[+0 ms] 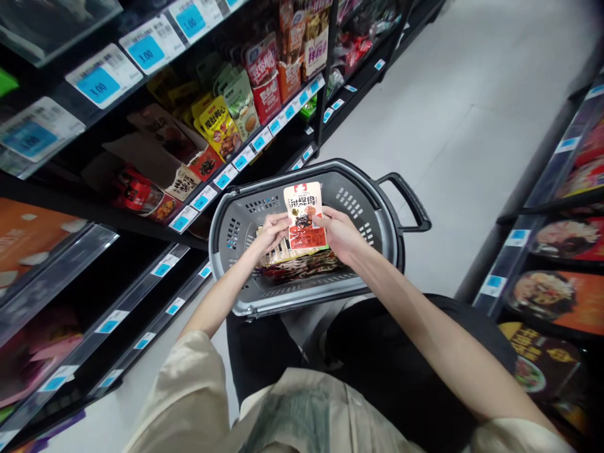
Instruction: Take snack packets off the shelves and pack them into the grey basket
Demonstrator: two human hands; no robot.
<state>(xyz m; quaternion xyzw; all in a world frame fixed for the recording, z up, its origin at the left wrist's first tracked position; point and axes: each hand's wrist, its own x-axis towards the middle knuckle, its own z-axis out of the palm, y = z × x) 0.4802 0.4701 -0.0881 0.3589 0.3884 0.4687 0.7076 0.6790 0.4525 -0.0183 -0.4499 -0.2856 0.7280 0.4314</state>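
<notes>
Basically, far L is a dark shelf unit (42, 180), its edges lined w/ blue-&-white price tags (98, 85). Lower L has an orange box (40, 236) w/ pink packaging (44, 355) beneath. Next along, on the mid shelf: a red bag (140, 190), then a carton w/ a cream, black-spotted front (182, 182), yellow packs (220, 129), green packs (243, 104), & a red carton (267, 99) just R of those.

Ctr: grey basket (306, 297) w/ black edging & slotted walls, over the person's dark trousers (264, 352). L sleeve (189, 371) is beige; forearm bare. L hand (274, 233) is over the basket, grip pinched on the L edge of a small packet (302, 207). Packet's cream up top, red at the btm, w/ dark lettering & a food pic; it's held above the basket's interior, btwn both hands, printed side up. Below it, flat packages (302, 264) lie in the basket, partly hidden. R hand (343, 234) has its grip pinched on the packet's R edge, thumb over the front.

Further R: basket's black handle (415, 200) sticks out over the pale floor (448, 138). Far R, another shelf w/ a red pack (569, 239), orange pack (587, 299) & dark pack (545, 358), stacked top to btm in view.
</notes>
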